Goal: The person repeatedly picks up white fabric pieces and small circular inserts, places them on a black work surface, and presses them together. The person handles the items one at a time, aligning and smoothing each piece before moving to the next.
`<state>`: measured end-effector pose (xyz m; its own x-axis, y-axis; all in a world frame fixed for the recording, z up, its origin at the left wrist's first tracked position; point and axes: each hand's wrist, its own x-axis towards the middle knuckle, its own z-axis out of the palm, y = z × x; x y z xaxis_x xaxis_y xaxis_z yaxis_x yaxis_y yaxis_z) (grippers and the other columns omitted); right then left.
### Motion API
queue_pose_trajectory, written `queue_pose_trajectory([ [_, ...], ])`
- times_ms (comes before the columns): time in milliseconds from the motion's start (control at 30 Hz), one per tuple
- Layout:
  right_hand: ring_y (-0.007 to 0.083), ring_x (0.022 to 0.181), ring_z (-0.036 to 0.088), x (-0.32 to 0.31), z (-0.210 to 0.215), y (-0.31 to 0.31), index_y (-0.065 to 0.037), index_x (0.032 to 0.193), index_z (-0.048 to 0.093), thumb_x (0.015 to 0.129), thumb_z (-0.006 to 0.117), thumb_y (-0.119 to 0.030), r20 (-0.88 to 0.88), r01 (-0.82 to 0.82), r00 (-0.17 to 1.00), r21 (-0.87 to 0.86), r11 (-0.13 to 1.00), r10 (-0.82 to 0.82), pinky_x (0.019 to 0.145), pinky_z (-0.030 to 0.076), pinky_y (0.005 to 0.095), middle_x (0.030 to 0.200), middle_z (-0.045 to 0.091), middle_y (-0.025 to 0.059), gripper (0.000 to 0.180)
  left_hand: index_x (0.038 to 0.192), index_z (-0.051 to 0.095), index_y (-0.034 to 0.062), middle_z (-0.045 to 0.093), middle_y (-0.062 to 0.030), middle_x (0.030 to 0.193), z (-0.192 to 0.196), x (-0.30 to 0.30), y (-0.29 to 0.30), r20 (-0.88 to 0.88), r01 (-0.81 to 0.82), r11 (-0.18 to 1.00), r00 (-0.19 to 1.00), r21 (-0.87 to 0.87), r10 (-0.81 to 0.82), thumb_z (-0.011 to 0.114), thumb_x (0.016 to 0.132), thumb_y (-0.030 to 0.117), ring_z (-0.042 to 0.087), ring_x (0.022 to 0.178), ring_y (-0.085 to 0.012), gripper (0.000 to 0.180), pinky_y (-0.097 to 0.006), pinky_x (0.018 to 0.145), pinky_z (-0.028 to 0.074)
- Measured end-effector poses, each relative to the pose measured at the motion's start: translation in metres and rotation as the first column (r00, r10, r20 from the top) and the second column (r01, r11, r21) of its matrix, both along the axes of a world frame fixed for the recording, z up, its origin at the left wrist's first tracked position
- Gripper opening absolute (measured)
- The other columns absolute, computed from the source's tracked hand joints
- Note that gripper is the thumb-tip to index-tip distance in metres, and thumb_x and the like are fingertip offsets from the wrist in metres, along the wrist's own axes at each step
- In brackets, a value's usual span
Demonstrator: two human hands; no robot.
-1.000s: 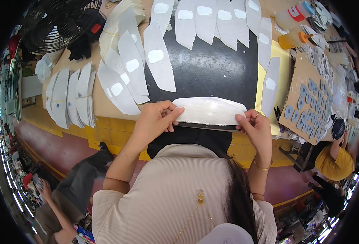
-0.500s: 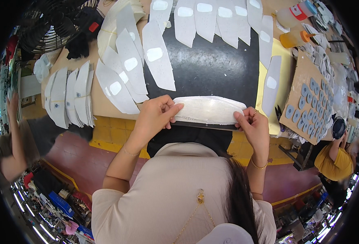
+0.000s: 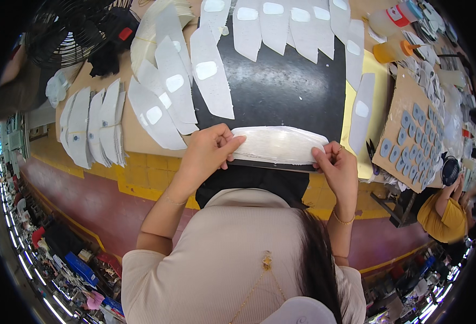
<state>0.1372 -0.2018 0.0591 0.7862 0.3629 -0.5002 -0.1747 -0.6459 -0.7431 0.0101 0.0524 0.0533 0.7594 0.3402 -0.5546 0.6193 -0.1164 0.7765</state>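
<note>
White curved piece (image 3: 278,144) pinched between left hand (image 3: 208,151) and right hand (image 3: 338,167).

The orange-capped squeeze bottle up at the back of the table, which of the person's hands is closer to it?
Right. The right hand pinches the white piece's end, below the orange-capped squeeze bottle on the same side. The left hand holds the other end, farther across the black mat.
</note>
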Motion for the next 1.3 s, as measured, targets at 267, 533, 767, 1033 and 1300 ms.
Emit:
queue_pose_trajectory([
  [267,0.0044,0.056,0.053,-0.002,-0.003,-0.002,0.0,0.078,0.062,0.09,0.071,-0.018,0.042,0.004,0.999,0.015,1.0,-0.005,0.054,0.043,0.0207,0.062,0.062,0.0009,0.024,0.077,0.062,0.0024,0.06,-0.0033,0.056,0.0,0.001,-0.001,-0.005,0.014,0.999,1.0,0.05,-0.013,0.073,0.09,0.024,0.053,0.043,-0.0058,0.027,-0.019,0.04,0.04],
  [533,0.0101,0.051,0.05,-0.008,0.003,0.006,0.002,0.077,0.062,0.087,0.072,-0.018,0.152,0.01,0.988,-0.05,0.999,-0.002,0.052,0.041,0.0263,0.058,0.059,0.0043,0.025,0.073,0.058,0.001,0.059,-0.0053,0.054,0.006,0.004,-0.005,-0.013,0.028,0.994,1.0,0.102,-0.027,0.07,0.091,0.025,0.051,0.041,-0.0102,0.033,-0.025,0.041,0.039],
  [767,0.0134,0.056,0.053,-0.009,0.015,0.002,-0.001,0.091,0.06,0.085,0.075,-0.017,0.366,0.099,0.93,-0.206,0.973,-0.017,0.054,0.042,0.0268,0.062,0.056,0.0031,0.023,0.082,0.057,0.0017,0.06,-0.009,0.067,0.015,-0.001,-0.012,-0.072,0.145,0.818,0.989,0.557,-0.126,0.078,0.084,0.026,0.055,0.056,-0.0202,0.032,-0.034,0.052,0.042],
  [1033,0.0291,0.087,0.064,-0.035,0.026,0.002,-0.004,0.108,0.062,0.078,0.074,0.001,0.72,-0.214,0.693,0.167,0.963,0.029,0.08,0.052,0.0391,0.101,0.067,0.0117,0.033,0.127,0.052,0.0001,0.048,-0.0239,0.137,0.0,-0.009,-0.034,0.518,0.071,0.734,0.662,0.676,-0.542,0.068,0.081,0.004,0.045,0.129,-0.0421,0.049,-0.05,0.106,0.037],
  [1300,0.0315,0.144,0.031,-0.044,-0.028,0.043,-0.006,0.149,0.038,0.092,0.056,-0.038,0.707,-0.63,0.413,-0.234,0.741,0.574,0.118,0.022,0.0467,0.156,0.033,0.0143,0.068,0.147,0.035,-0.0039,0.031,-0.0293,0.152,-0.038,-0.002,-0.059,0.135,0.264,0.481,0.751,0.836,-0.647,0.057,0.09,0.029,0.031,0.142,-0.0439,0.069,-0.055,0.115,0.025],
])
